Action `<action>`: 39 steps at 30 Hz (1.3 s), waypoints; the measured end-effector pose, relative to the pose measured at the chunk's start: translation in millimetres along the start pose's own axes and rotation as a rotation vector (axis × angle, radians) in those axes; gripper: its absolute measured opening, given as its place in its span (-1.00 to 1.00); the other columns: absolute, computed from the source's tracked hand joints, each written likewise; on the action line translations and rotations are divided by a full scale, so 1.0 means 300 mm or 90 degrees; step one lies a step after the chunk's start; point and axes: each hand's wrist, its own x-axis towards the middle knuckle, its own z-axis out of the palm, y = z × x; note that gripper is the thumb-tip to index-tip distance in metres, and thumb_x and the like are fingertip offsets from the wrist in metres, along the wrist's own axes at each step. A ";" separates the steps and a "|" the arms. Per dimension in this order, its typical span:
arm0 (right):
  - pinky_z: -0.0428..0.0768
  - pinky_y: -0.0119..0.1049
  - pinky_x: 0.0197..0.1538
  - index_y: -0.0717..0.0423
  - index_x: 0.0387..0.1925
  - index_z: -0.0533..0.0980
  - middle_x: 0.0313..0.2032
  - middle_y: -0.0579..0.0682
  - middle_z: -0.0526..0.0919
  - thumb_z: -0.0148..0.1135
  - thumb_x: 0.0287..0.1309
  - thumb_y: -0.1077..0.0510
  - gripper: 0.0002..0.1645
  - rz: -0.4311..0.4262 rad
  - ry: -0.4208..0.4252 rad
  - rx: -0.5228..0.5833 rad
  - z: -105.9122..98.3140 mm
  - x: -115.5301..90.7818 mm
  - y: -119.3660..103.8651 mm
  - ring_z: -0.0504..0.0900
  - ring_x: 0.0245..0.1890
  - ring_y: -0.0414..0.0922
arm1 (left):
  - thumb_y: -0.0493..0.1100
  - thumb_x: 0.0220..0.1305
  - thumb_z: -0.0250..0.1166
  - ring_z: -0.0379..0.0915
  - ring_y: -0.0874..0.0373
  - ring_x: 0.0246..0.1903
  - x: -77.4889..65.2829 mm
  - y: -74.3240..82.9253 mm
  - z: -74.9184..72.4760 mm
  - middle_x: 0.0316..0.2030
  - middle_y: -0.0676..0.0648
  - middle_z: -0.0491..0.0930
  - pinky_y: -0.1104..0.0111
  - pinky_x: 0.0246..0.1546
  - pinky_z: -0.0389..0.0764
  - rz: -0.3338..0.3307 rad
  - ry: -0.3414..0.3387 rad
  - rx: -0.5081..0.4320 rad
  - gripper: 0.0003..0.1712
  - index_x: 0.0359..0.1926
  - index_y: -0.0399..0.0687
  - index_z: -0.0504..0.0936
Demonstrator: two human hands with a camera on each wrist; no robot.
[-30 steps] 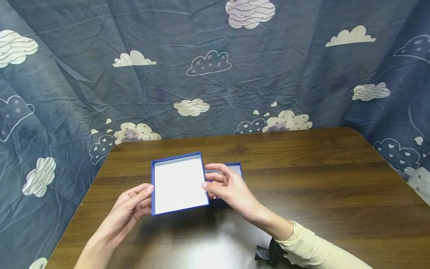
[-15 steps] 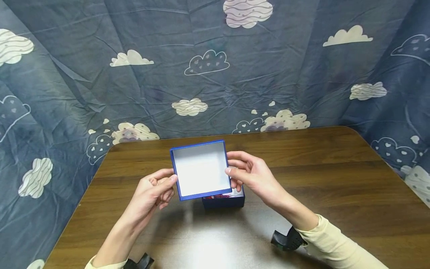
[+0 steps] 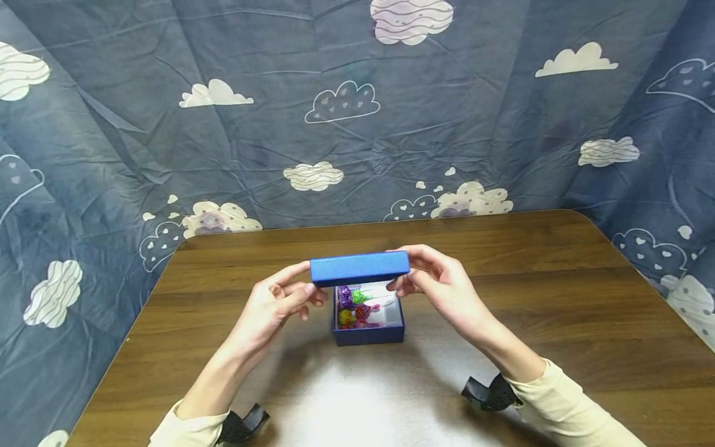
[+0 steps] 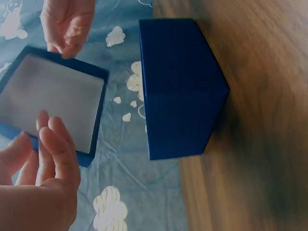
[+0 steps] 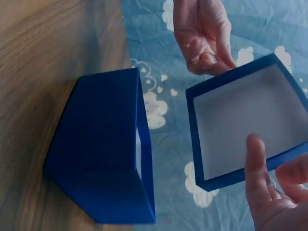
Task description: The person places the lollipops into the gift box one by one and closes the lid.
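Observation:
A blue box lid (image 3: pixel 360 268) with a white inside is held level above an uncovered blue box (image 3: pixel 368 336) on the table. My left hand (image 3: pixel 274 304) grips the lid's left edge between thumb and fingers. On the opposite edge, my right hand (image 3: pixel 447 282) pinches the lid the same way. Inside the box lie several lollipops (image 3: pixel 357 307) in purple, green, yellow and red wrappers; the lid hides the box's back part. Both wrist views show the lid's white underside (image 4: pixel 57 96) facing the table, apart from the box (image 5: pixel 101 144).
The box stands on a brown wooden table (image 3: pixel 530 298). Behind the table hangs a dark blue curtain (image 3: pixel 346 149) with white clouds. Black wrist cameras (image 3: pixel 488 394) sit below each hand.
The lid has moved right and over the box. It has been tipped from showing its white inside to lying level, so the lollipops now show. Both hands moved with it.

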 end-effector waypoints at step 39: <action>0.55 -0.36 -0.18 0.09 0.37 0.38 -0.22 0.05 0.72 0.24 0.30 0.14 -0.37 0.135 0.070 -0.230 0.008 -0.046 0.155 0.66 -0.27 -0.12 | -0.40 0.22 0.28 0.58 0.17 -0.41 0.062 -0.170 0.076 -0.17 -0.26 0.67 0.31 -0.36 0.59 -0.086 0.138 0.074 -0.53 0.18 -0.39 0.52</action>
